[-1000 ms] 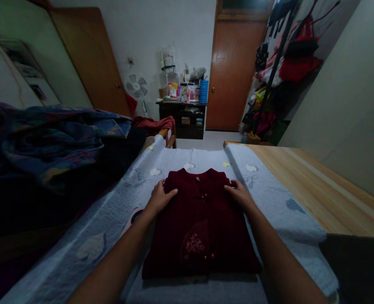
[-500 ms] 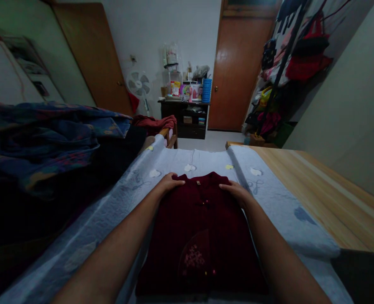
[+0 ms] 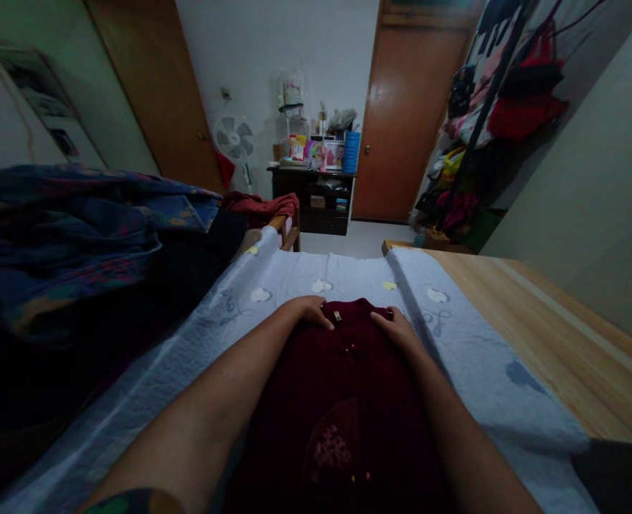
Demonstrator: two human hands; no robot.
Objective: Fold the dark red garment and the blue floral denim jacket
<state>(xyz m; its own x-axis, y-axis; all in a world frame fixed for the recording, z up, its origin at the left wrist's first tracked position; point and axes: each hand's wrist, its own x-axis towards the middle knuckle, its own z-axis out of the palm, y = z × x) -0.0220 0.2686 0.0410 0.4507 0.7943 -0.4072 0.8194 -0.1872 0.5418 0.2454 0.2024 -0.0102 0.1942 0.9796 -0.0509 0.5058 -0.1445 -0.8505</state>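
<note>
A dark red buttoned top (image 3: 329,385) lies front up before me, its collar at the far end. Shiny buttons run down its middle, with a pink flower pattern low on the front and a small label at the neck. My left hand (image 3: 311,311) grips the far edge left of the collar, thumb on the cloth and fingers curled out of sight over the edge. On the right of the collar, my right hand (image 3: 395,328) holds the far edge the same way. Under the top is a pale blue bed cover (image 3: 246,314) with cloud-like shapes.
Piled dark and blue patterned clothes (image 3: 80,228) lie along the left. Bare wooden boards (image 3: 508,293) border the cover on the right. Farther off are a white fan (image 3: 233,139), a dark cabinet (image 3: 294,203) with goods on it, a brown door (image 3: 406,121) and hanging bags (image 3: 527,107).
My left hand has moved right, inward along the top's far edge toward the collar. My right hand keeps nearly the same place. The top's far edge looks narrower and slightly lower.
</note>
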